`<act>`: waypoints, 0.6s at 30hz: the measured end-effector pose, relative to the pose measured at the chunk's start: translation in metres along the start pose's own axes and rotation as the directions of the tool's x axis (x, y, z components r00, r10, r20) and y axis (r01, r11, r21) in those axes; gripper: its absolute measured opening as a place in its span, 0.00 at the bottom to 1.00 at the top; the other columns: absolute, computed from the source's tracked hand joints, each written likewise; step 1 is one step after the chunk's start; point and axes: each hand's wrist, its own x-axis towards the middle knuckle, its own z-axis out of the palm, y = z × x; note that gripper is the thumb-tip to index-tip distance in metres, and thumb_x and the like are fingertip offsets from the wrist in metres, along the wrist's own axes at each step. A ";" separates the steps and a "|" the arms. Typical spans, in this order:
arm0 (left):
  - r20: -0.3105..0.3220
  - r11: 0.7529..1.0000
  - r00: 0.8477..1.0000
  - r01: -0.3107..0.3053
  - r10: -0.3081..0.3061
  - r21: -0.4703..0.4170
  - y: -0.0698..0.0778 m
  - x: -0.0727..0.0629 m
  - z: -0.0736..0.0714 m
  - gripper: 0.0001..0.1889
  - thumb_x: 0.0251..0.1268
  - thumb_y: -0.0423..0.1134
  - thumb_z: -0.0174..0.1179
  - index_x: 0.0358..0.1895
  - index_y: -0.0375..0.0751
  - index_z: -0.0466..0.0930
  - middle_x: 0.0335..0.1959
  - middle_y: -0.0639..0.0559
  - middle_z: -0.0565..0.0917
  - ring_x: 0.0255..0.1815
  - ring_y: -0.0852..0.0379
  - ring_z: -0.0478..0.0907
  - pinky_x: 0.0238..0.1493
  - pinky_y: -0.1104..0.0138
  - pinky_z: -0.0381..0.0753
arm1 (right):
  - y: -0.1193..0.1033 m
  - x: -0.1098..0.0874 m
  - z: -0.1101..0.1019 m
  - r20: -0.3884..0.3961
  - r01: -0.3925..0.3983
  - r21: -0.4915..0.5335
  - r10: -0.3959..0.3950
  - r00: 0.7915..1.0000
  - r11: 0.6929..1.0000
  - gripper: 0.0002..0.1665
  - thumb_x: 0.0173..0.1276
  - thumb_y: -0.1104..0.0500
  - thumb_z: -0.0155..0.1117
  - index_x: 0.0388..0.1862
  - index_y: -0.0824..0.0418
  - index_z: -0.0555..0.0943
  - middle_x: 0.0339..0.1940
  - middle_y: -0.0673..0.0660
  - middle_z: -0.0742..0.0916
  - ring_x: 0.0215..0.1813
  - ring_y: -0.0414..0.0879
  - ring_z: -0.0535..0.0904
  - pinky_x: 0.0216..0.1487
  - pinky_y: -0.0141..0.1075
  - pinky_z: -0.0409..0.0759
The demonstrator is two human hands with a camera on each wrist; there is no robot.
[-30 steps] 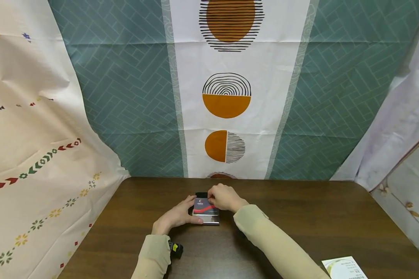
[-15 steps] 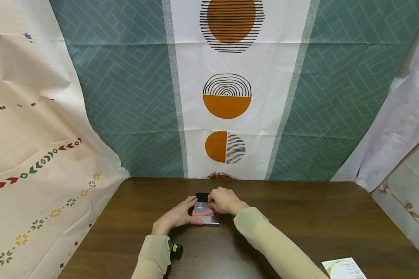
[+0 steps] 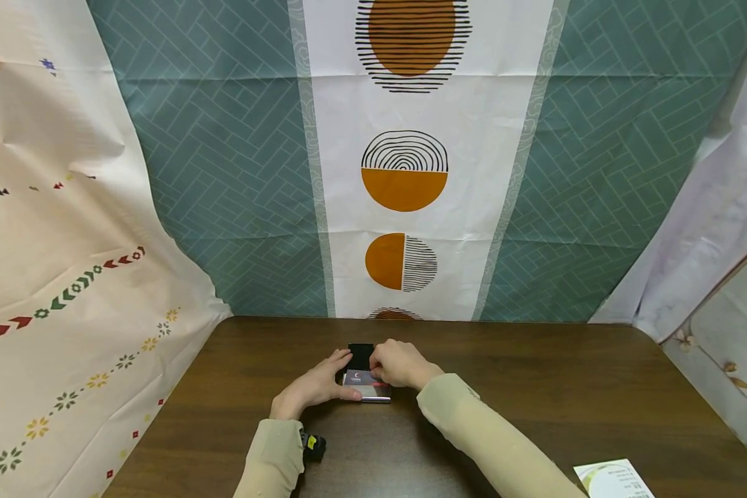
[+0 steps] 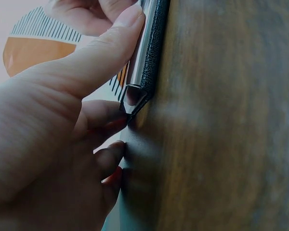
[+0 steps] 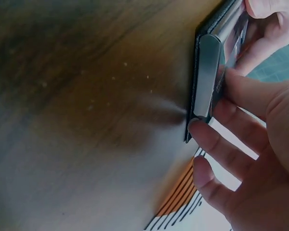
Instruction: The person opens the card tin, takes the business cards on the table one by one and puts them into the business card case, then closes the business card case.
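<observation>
A card case lies on the table with its black lid (image 3: 360, 356) folded back, away from me. Its silver metal tray (image 3: 376, 393) faces me. A dark card with a red stripe (image 3: 357, 377) lies partly inside the tray. My left hand (image 3: 314, 387) holds the case from the left, thumb on the near metal edge and a finger at the far corner. With thumb and fingertips, my right hand (image 3: 401, 364) pinches the card at its right side. In the right wrist view, the case's silver side (image 5: 208, 79) shows beside the right fingers; the card is mostly hidden there.
A white printed card (image 3: 613, 478) lies at the near right of the brown wooden table (image 3: 535, 387). A small black device with a yellow mark (image 3: 313, 446) sits at the left wrist. Patterned cloth (image 3: 404, 207) hangs behind the table's far edge.
The dark card has slid toward me, deeper into the metal tray, uncovering more of the black lid. My right hand has come slightly nearer with it; my left hand has stayed put.
</observation>
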 end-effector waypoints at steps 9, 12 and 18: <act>-0.003 1.000 1.000 -0.009 0.009 -0.004 -0.001 0.001 0.001 0.51 0.52 0.55 0.73 0.75 0.33 0.58 0.77 0.39 0.54 0.76 0.39 0.48 0.69 0.44 0.54 | -0.003 -0.005 -0.002 0.017 0.024 -0.012 -0.024 1.000 1.000 0.04 0.65 0.61 0.68 0.33 0.52 0.88 0.30 0.42 0.84 0.33 0.36 0.77 0.39 0.35 0.81; -0.002 1.000 1.000 -0.007 0.007 -0.008 -0.001 0.001 0.001 0.51 0.52 0.55 0.73 0.75 0.33 0.58 0.77 0.39 0.53 0.76 0.39 0.48 0.69 0.44 0.54 | -0.003 -0.005 -0.003 0.025 0.022 -0.006 -0.022 0.999 1.000 0.05 0.65 0.61 0.68 0.34 0.52 0.89 0.29 0.42 0.84 0.32 0.36 0.77 0.39 0.35 0.81; -0.004 1.000 1.000 -0.013 0.013 -0.010 -0.001 0.001 0.001 0.51 0.51 0.54 0.74 0.74 0.32 0.58 0.77 0.38 0.54 0.76 0.38 0.49 0.69 0.44 0.54 | -0.004 -0.007 -0.002 0.024 0.010 0.007 -0.010 1.000 1.000 0.05 0.65 0.62 0.68 0.35 0.53 0.89 0.30 0.43 0.85 0.32 0.36 0.77 0.39 0.36 0.81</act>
